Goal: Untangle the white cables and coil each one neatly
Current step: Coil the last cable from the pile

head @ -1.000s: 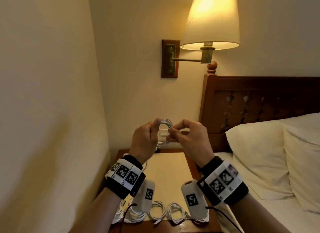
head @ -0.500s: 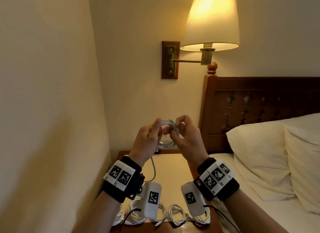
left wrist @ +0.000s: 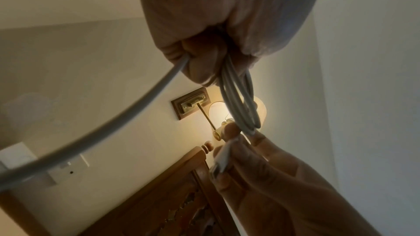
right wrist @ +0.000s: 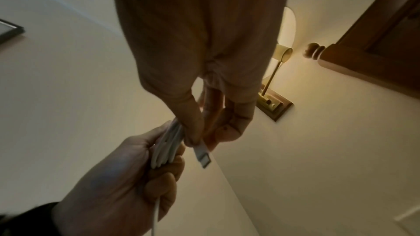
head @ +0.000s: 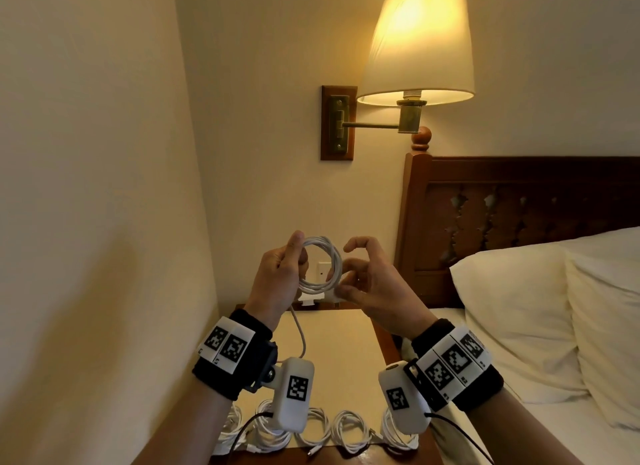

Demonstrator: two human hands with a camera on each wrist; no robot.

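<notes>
Across the right of the head view we see the bed (head: 519, 426) with its white pillow (head: 512, 312) and dark carved headboard (head: 519, 201); above it, in the upper centre, the lit wall lamp (head: 417, 45) hangs on its brass arm. In the lower centre stands the counter (head: 332, 360), and along its near edge, at the bottom of the frame, lies a row of coiled cables (head: 332, 433) side by side. Above the counter, mid-frame, we hold both hands up close together. Our left hand (head: 277, 284) is curled round the left side of the cable coil (head: 322, 267), which stands upright between the hands, thumb on top of the loops. A loose cable tail (head: 300, 336) drops from that fist toward the counter. Our right hand (head: 374, 291) pinches the plug end (right wrist: 202, 155) between thumb and fingertips at the coil's lower right, its remaining fingers loosely bent. In the right wrist view the metal tip of that plug points away from the fingertips, just beside the bunched loops.
</notes>
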